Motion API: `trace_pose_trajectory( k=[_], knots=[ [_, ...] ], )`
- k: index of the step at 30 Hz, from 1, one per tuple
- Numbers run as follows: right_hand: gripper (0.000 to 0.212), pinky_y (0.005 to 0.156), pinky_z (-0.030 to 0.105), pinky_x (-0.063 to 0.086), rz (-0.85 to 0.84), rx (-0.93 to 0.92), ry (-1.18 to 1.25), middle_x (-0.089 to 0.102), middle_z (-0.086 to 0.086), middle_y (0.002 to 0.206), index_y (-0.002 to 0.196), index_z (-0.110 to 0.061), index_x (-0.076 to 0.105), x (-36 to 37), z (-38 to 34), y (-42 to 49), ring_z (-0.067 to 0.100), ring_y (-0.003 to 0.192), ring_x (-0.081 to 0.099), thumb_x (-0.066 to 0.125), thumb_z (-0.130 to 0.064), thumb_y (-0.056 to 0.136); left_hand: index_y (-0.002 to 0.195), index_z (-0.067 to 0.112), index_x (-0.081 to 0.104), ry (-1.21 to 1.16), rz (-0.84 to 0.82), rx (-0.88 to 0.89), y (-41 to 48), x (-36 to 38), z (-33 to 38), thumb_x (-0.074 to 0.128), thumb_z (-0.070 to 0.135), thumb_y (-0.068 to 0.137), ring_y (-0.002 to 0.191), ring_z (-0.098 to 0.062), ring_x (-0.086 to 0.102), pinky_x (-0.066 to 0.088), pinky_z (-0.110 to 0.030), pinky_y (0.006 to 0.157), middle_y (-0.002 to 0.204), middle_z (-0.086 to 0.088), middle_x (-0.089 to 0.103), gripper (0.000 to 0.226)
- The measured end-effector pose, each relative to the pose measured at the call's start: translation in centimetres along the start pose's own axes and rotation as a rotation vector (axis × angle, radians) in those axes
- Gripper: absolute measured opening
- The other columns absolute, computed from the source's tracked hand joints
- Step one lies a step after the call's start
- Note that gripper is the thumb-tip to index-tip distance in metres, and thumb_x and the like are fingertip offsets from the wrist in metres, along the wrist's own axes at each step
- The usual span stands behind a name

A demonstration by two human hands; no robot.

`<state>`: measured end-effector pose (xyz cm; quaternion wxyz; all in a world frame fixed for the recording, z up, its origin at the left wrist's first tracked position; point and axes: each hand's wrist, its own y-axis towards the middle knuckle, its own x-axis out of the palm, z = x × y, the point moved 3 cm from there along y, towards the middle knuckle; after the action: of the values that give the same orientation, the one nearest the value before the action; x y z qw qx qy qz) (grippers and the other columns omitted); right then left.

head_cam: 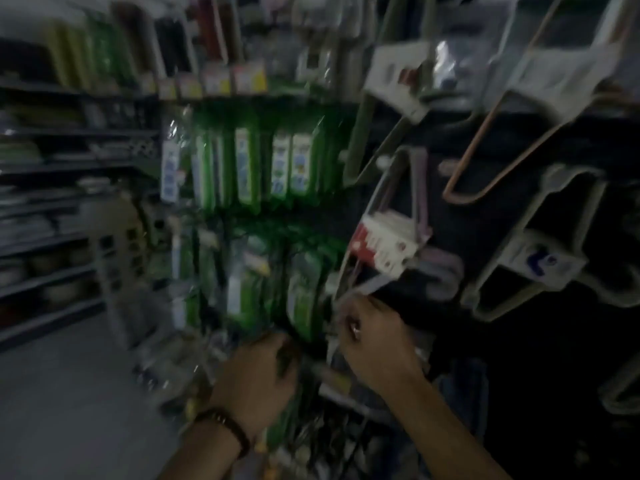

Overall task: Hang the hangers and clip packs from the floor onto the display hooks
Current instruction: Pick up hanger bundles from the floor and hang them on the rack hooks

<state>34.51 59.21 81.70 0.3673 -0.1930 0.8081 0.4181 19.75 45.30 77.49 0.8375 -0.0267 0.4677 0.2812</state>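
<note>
Blurrily, a red-and-white card shows on a bundle of pink hangers that hangs on a dark panel. The card's print is too smeared to read.

Just below the card, the right hand has its fingers curled tight beside a pale wire that runs down the card's left side. Whether it pinches that wire cannot be told. Below and left of the card, the left hand curls its fingers down at the bottom edge of the green packs. Whether it holds one cannot be told either. A dark bead bracelet sits on that wrist.

The packs hang in two rows left of the card. The upper row carries white labels, none legible.

Right of the card hang grey hangers with a white tag that bears a blue mark, unreadable. Above and right of the card, a tan wire hanger hangs tilted. Far left of the card, dark shelves hold stacked wares above a pale floor.
</note>
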Motion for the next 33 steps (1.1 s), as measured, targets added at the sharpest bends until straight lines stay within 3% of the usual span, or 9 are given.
trace_pose_trajectory(
  k=[3,6,10,15,20,23,26,29,33],
  knots=[
    [0.024,0.062,0.040,0.053,-0.254,-0.002,0.054,0.059,-0.006,0.078,0.091,-0.028,0.055,8.3,-3.4,-6.7,0.020,0.069,0.060,0.047,-0.048,0.101,0.088,0.031,0.060,0.016,-0.040,-0.155,-8.6,2.7,-8.3,0.050,0.043,0.095,0.074,-0.017,0.063,0.057,-0.037,0.069,0.082,0.006,0.066,0.017],
    [0.028,0.057,0.038,0.048,-0.461,0.021,0.162,0.050,-0.004,0.069,0.089,-0.022,0.049,16.3,-7.9,-15.0,0.025,0.065,0.057,0.050,-0.045,0.104,0.101,0.023,0.067,0.023,-0.202,-0.311,-18.3,5.6,-16.2,0.038,0.056,0.095,0.078,-0.028,0.063,0.054,-0.037,0.076,0.089,0.000,0.070,0.045],
    [0.031,0.065,0.038,0.035,-0.747,0.105,0.240,0.051,0.008,0.074,0.089,-0.009,0.059,24.4,-12.6,-25.1,0.028,0.065,0.049,0.053,-0.033,0.108,0.092,0.022,0.071,-0.044,-0.305,-0.450,-30.3,6.5,-24.0,0.051,0.040,0.100,0.075,-0.025,0.066,0.054,-0.041,0.074,0.084,-0.002,0.072,0.028],
    [0.029,0.078,0.036,0.047,-0.984,0.317,0.231,0.068,0.015,0.092,0.108,-0.009,0.066,31.8,-16.3,-33.8,0.035,0.087,0.063,0.056,-0.036,0.106,0.083,0.033,0.062,-0.107,-0.435,-0.632,-40.9,7.9,-32.7,0.049,0.054,0.094,0.076,-0.013,0.064,0.051,-0.034,0.072,0.081,0.009,0.067,0.027],
    [0.034,0.089,0.031,0.045,-1.091,0.499,0.135,0.071,0.010,0.124,0.123,-0.014,0.068,39.5,-15.3,-39.6,0.029,0.116,0.065,0.054,-0.039,0.106,0.078,0.027,0.048,-0.164,-0.559,-0.685,-44.0,11.1,-39.2,0.041,0.059,0.100,0.071,-0.015,0.058,0.038,-0.031,0.063,0.071,0.004,0.057,0.040],
    [0.037,0.085,0.027,0.041,-1.185,0.601,0.110,0.070,0.008,0.125,0.125,-0.014,0.066,44.2,-13.2,-42.7,0.023,0.113,0.066,0.052,-0.042,0.105,0.096,0.023,0.064,-0.152,-0.663,-0.740,-44.7,14.4,-43.1,0.050,0.045,0.106,0.092,-0.017,0.069,0.051,-0.030,0.076,0.099,0.000,0.074,0.028],
    [0.033,0.083,0.028,0.047,-1.213,0.643,0.122,0.071,0.005,0.111,0.118,-0.013,0.068,51.0,-10.0,-44.6,0.018,0.098,0.065,0.055,-0.039,0.103,0.115,0.029,0.066,-0.171,-0.710,-0.784,-44.2,19.3,-47.0,0.052,0.046,0.104,0.100,-0.006,0.070,0.059,-0.029,0.088,0.114,0.011,0.075,0.026],
    [0.029,0.080,0.026,0.042,-1.236,0.622,0.140,0.067,0.000,0.104,0.116,-0.013,0.070,59.5,-6.8,-46.3,0.017,0.096,0.063,0.058,-0.035,0.102,0.126,0.029,0.065,-0.210,-0.680,-0.789,-42.3,25.6,-51.6,0.055,0.043,0.104,0.111,-0.002,0.068,0.057,-0.022,0.093,0.123,0.013,0.072,0.028],
    [0.035,0.080,0.025,0.046,-1.281,0.483,0.140,0.072,0.003,0.120,0.126,-0.013,0.065,73.6,-2.4,-49.5,0.019,0.106,0.068,0.058,-0.038,0.103,0.132,0.024,0.060,-0.253,-0.687,-0.868,-40.0,36.9,-60.3,0.054,0.037,0.106,0.116,-0.008,0.065,0.054,-0.023,0.094,0.131,0.005,0.068,0.029]
  ],
)
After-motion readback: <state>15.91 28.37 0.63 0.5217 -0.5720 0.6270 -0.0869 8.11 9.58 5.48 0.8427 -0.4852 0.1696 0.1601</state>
